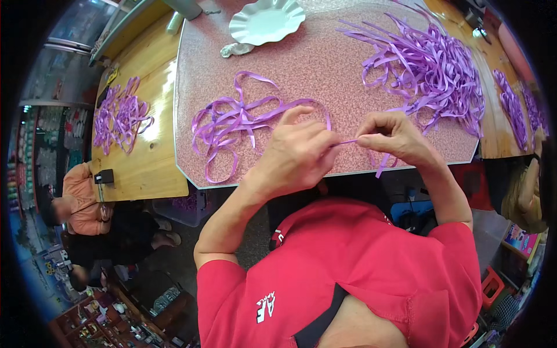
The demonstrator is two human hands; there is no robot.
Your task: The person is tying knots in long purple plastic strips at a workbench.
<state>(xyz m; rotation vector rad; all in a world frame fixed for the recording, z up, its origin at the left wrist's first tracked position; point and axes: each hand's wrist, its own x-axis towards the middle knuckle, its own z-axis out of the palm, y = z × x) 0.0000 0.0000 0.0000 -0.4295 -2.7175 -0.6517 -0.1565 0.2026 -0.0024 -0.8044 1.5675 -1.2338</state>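
A narrow purple ribbon [347, 142] is drawn taut between my two hands, just above the table's front edge. My left hand [301, 148] is closed around one part of it, thumb and fingers pressed together. With a pinch of thumb and forefinger, my right hand [394, 136] grips the other part. A loose ribbon end [382, 166] hangs below my right hand. On the tabletop left of my hands lies a loose looped pile of purple ribbon [241, 113], from which a strand runs toward my left hand.
A big heap of purple ribbons [432, 69] covers the table's right side. At the back stands a white scalloped plate [267, 22] beside a crumpled white wad [237, 50]. More ribbon [119, 116] lies on the wooden table [154, 168] at left. Other people sit at both sides.
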